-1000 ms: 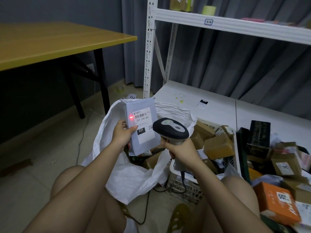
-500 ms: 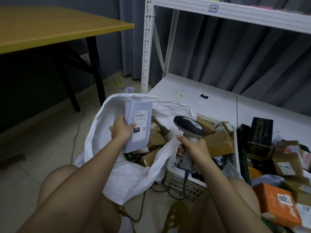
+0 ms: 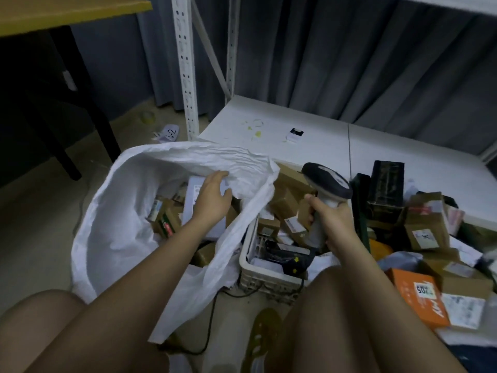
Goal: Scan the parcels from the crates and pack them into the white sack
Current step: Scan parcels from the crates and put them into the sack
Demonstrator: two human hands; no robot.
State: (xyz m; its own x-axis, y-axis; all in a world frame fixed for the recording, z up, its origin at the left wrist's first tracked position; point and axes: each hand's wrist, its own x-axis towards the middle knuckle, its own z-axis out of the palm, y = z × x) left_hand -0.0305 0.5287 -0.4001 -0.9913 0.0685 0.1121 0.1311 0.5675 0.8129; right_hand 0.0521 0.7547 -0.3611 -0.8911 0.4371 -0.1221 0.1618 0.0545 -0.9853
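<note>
White woven sack gapes open on the floor in front of you, already holding several cardboard boxes. Your left hand reaches inside it, fingers spread over the pale grey parcel lying on top of those boxes; whether they grip it, you cannot tell. Your right hand is wrapped round the handle of the scanner, held above the white crate of parcels just beside the sack.
</note>
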